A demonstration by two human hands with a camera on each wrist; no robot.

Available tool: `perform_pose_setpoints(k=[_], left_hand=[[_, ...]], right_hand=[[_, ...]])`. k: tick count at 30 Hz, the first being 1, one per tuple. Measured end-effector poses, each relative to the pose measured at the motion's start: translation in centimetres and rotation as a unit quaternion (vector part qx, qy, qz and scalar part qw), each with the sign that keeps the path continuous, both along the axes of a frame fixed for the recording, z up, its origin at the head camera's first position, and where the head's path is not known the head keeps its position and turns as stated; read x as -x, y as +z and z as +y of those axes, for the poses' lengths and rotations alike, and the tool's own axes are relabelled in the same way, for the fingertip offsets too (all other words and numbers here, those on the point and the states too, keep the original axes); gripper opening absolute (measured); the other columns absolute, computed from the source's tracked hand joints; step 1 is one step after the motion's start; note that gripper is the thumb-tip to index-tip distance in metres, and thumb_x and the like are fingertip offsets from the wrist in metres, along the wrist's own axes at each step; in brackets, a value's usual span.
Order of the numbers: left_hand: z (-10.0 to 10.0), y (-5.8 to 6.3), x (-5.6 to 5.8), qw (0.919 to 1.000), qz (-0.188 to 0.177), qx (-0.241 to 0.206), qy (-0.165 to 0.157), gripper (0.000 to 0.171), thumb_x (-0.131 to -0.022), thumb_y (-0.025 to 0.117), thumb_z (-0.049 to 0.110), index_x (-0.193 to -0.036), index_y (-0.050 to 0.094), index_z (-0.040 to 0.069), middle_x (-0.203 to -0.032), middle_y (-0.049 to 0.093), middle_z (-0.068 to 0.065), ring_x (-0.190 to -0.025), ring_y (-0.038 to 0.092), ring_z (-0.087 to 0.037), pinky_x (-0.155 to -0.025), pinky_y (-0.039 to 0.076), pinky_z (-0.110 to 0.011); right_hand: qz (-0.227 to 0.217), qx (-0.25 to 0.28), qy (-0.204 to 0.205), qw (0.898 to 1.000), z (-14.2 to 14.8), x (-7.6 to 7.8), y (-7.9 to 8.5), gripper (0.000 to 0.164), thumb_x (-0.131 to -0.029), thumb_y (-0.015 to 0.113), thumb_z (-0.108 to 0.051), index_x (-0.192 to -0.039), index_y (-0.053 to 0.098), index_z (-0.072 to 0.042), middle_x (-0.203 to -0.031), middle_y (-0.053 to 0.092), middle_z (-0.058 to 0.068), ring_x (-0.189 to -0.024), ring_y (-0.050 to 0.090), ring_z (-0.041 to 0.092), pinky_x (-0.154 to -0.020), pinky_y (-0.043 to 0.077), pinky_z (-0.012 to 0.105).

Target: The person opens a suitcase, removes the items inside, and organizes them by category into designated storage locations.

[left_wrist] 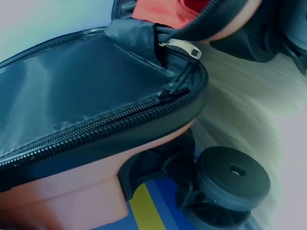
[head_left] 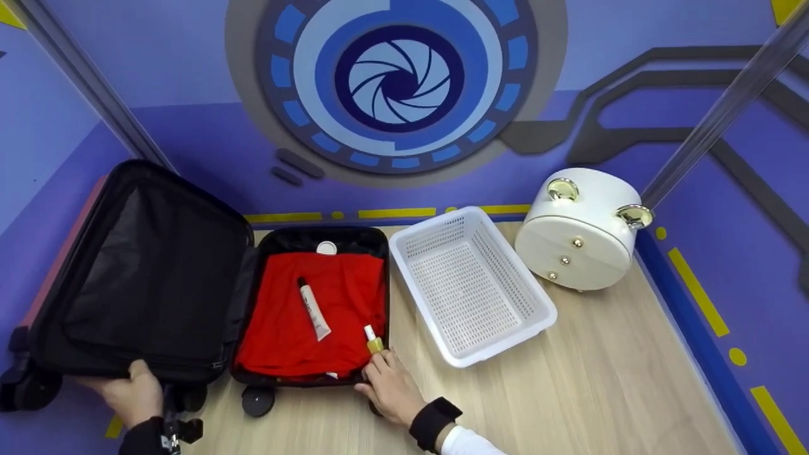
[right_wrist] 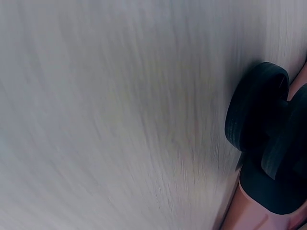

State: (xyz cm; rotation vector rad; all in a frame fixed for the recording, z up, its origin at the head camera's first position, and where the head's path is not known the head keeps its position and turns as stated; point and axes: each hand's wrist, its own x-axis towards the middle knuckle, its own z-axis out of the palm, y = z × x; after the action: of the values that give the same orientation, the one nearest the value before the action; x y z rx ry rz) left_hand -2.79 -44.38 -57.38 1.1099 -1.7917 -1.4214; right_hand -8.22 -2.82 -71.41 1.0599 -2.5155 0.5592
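An open suitcase, black inside with a pink shell, stands at the left in the head view. My left hand grips the near edge of its raised lid, thumb on the inner side. My right hand holds the near right corner of the suitcase base. Folded red cloth fills the base. On the cloth lie a white tube with a black cap and a small yellow bottle with a white cap, close to my right fingertips. A round white item sits at the base's far side.
A white perforated basket stands right of the suitcase. Farther right, against the wall, is a cream rounded case with gold knobs. Black wheels stick out from the suitcase's near side. Patterned blue walls enclose the wooden surface.
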Motion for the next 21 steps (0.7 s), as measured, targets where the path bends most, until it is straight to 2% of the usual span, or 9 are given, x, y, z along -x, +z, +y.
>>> perform_pose_setpoints(k=[3,7,9,13,16,21], left_hand=[[0.4,-0.5,-0.2,0.9995,0.0,0.031,0.004,0.093,-0.095,0.045,0.007,-0.163,-0.02,0.008,-0.173,-0.015,-0.004,-0.152,0.0,-0.002,-0.118,0.0,-0.013],[1.6,-1.3,-0.1,0.9961,-0.002,0.085,0.021,0.09,-0.095,0.046,0.006,-0.163,-0.013,0.003,-0.174,-0.008,-0.012,-0.155,0.001,-0.007,-0.119,0.003,-0.014],[2.7,-1.6,-0.2,0.996,-0.013,0.083,0.029,0.09,-0.096,0.048,0.007,-0.164,-0.011,0.005,-0.174,-0.009,-0.011,-0.156,-0.002,-0.008,-0.12,0.002,-0.016],[5.3,-2.1,-0.6,0.9955,-0.007,0.077,0.054,0.092,-0.094,0.054,0.006,-0.167,-0.001,0.01,-0.175,-0.004,-0.009,-0.158,-0.001,-0.013,-0.122,0.004,-0.02],[7.9,-2.5,-0.9,0.9937,0.022,0.082,0.072,0.092,-0.091,0.059,0.004,-0.168,0.008,0.01,-0.174,0.005,-0.01,-0.158,0.007,-0.017,-0.122,0.009,-0.023],[13.2,-3.6,-1.4,0.9827,0.104,0.124,0.09,0.085,-0.083,0.063,-0.005,-0.16,0.028,-0.001,-0.167,0.015,-0.022,-0.154,0.022,-0.028,-0.122,0.02,-0.031]], right_hand=[[-0.003,0.004,0.002,1.0,0.0,-0.1,0.0,0.029,-0.098,0.067,-0.043,-0.092,0.059,-0.017,-0.097,0.057,0.0,-0.105,0.055,0.024,-0.104,0.05,0.055],[-0.023,0.011,0.008,1.0,0.1,-0.1,0.3,0.027,-0.098,0.069,-0.041,-0.094,0.059,-0.016,-0.099,0.057,0.0,-0.107,0.055,0.024,-0.107,0.048,0.056],[-0.045,0.015,0.016,0.999,0.3,-0.1,0.8,0.024,-0.097,0.07,-0.039,-0.096,0.061,-0.017,-0.101,0.057,0.0,-0.109,0.054,0.024,-0.107,0.047,0.053],[-0.108,0.039,0.046,0.992,0.9,-0.2,2.4,0.017,-0.097,0.071,-0.03,-0.103,0.065,-0.016,-0.111,0.059,0.0,-0.117,0.053,0.021,-0.106,0.047,0.039],[-0.136,0.064,0.072,0.986,1.9,-0.3,3.7,0.017,-0.098,0.07,-0.026,-0.111,0.068,-0.015,-0.121,0.061,0.001,-0.123,0.053,0.02,-0.106,0.047,0.034],[-0.13,0.119,0.094,0.98,5.0,-0.2,5.2,0.022,-0.099,0.068,-0.019,-0.119,0.068,-0.012,-0.13,0.063,0.004,-0.129,0.054,0.025,-0.111,0.044,0.042]])
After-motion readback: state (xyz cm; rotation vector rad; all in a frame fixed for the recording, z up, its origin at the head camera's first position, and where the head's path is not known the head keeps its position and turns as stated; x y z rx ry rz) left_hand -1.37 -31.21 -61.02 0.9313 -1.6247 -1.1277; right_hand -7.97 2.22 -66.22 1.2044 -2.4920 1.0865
